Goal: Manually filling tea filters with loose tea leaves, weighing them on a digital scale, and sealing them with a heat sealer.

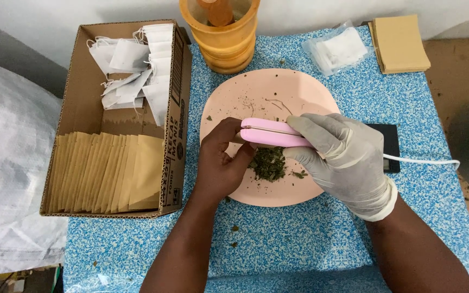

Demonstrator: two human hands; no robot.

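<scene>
Pressing pink sealer (271, 133) in our gloved right hand (342, 157), fist clamped; bare left hand (222, 163) pinches something small under it, over plate (229, 97); herb pile (267, 164) left; box (82, 116) holds many finished bags

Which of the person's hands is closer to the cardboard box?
Left. The bare left hand is over the pink plate beside the cardboard box; the gloved right hand is farther off.
</scene>
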